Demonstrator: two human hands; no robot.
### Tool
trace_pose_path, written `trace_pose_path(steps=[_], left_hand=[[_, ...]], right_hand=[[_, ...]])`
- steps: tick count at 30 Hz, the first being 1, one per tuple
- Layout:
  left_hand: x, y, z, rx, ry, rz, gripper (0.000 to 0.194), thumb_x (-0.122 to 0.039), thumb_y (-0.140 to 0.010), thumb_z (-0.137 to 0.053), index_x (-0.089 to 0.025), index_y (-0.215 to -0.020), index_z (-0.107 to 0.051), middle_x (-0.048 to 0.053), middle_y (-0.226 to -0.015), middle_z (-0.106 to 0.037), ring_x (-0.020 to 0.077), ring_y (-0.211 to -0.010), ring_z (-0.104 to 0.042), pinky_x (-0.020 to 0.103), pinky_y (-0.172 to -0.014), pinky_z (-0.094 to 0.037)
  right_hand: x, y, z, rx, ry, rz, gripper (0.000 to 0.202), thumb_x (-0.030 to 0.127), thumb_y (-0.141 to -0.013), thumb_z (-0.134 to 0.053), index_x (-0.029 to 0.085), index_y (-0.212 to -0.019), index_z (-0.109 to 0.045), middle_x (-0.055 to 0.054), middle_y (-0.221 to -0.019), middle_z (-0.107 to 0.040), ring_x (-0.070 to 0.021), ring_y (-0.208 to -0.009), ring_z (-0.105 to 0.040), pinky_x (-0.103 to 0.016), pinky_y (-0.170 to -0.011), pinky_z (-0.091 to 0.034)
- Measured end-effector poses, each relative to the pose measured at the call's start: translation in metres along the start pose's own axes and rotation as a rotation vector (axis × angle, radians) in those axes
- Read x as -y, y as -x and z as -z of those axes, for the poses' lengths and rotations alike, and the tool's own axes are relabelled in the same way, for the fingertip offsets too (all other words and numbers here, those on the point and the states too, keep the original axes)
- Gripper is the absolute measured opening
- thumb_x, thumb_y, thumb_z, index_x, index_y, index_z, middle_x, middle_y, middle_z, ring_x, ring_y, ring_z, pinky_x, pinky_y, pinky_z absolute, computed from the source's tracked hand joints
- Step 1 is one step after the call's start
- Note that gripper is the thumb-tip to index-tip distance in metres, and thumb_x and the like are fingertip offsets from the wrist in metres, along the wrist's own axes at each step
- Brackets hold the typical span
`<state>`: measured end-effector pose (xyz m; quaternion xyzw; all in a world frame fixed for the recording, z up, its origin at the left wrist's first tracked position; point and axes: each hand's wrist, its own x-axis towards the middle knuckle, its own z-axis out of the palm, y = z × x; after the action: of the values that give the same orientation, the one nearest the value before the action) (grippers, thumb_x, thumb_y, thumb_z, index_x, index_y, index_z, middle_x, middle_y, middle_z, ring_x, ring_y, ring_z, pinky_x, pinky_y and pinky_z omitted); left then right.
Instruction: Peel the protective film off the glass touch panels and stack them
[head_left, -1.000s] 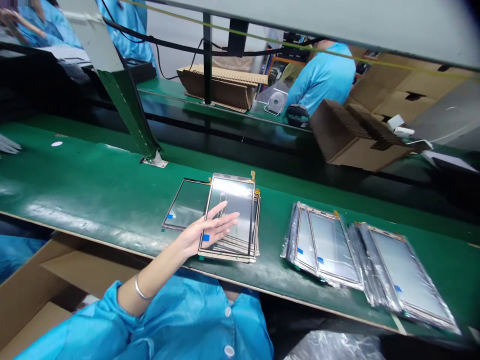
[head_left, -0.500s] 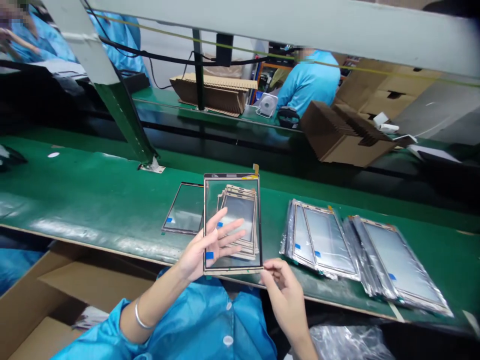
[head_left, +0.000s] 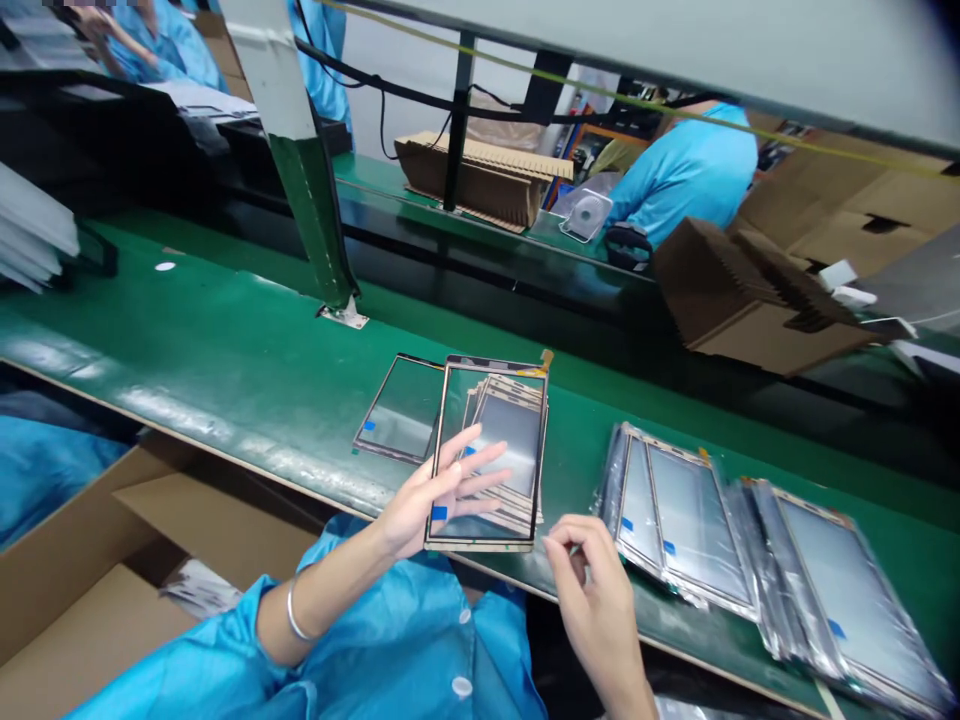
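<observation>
My left hand [head_left: 442, 495] supports a clear touch-screen panel [head_left: 495, 365] with a dark frame and an orange flex tail at its top right corner. Its thumb lies at the panel's left edge, and the spread fingers show through the glass from behind. My right hand [head_left: 596, 575] is just beyond the panel's lower right corner, apart from it. Its fingers are curled to the thumb; whether anything is pinched there I cannot make out. Behind the held panel, a stack of panels [head_left: 517, 460] shows through the glass. Another panel [head_left: 397, 410] lies flat to the left.
On the green bench [head_left: 247, 370], two piles of film-wrapped panels [head_left: 705, 530] [head_left: 862, 600] lie to the right. A metal post [head_left: 307, 190] rises from the bench. An open cardboard box [head_left: 150, 560] stands below left. Co-workers in blue sit across, near divided cartons [head_left: 750, 300].
My right hand has come away from the panel's lower right corner. The panel stays in my left hand, tilted slightly more. The whole view has shifted and turned.
</observation>
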<state>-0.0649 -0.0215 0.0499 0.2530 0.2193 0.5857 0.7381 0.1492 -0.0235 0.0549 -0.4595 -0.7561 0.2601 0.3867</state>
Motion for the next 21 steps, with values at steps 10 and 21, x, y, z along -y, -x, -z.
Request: trace_pose_path(steps=[10,21], left_hand=[[-0.002,0.005,-0.002,0.029,0.012,-0.078,0.037,-0.031,-0.097,-0.048,-0.037,-0.133,-0.051,0.005,-0.142,-0.052,0.0281,-0.125,-0.054,0.043,-0.097,-0.046],[0.025,0.0,0.004,-0.06,0.07,0.194,0.042,-0.043,-0.089,-0.059,-0.024,-0.126,-0.059,0.009,-0.129,-0.063,0.0281,-0.111,-0.063,0.035,-0.085,-0.053]], right_hand=[[-0.009,0.002,-0.015,0.006,-0.05,-0.068,0.014,0.024,-0.094,-0.05,0.02,-0.082,-0.056,-0.002,-0.082,-0.056,-0.0146,-0.071,-0.054,-0.025,-0.06,-0.043],[0.079,-0.074,-0.026,0.497,-0.528,0.037,0.013,0.024,-0.098,-0.04,0.022,-0.088,-0.05,-0.006,-0.099,-0.065,-0.013,-0.071,-0.063,-0.027,-0.061,-0.052]])
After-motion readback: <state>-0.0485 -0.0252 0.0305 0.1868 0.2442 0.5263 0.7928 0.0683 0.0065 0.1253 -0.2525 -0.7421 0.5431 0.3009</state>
